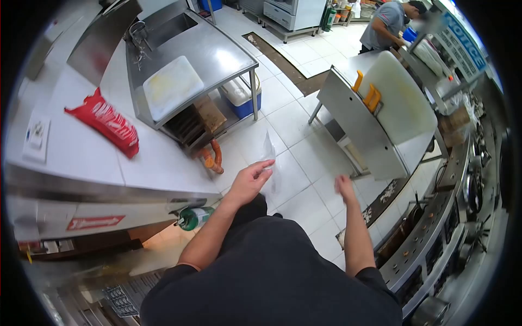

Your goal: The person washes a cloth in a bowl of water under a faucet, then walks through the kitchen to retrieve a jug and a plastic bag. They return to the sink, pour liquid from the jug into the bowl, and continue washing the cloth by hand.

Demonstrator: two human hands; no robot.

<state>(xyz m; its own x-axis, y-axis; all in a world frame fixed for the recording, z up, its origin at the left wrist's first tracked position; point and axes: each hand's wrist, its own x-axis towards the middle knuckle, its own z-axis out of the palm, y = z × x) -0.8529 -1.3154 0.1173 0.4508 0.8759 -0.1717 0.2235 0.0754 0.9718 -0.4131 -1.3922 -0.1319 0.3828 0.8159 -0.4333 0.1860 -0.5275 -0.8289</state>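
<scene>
My left hand (253,180) is closed on a thin clear plastic bag (270,149), which sticks up above the fingers and hangs below them over the tiled floor. To the right, my right hand (343,188) is in the air, blurred, with its fingers curled and hard to make out. It touches nothing that I can see. A red package (109,122) lies on the white counter (60,144) at the left.
A steel table (225,46) with a cutting board (173,87) stands ahead on the left. Another table (359,119) holds a large board and yellow-orange handles. A co-worker (385,27) stands at the upper right. Stoves (424,233) line the right side.
</scene>
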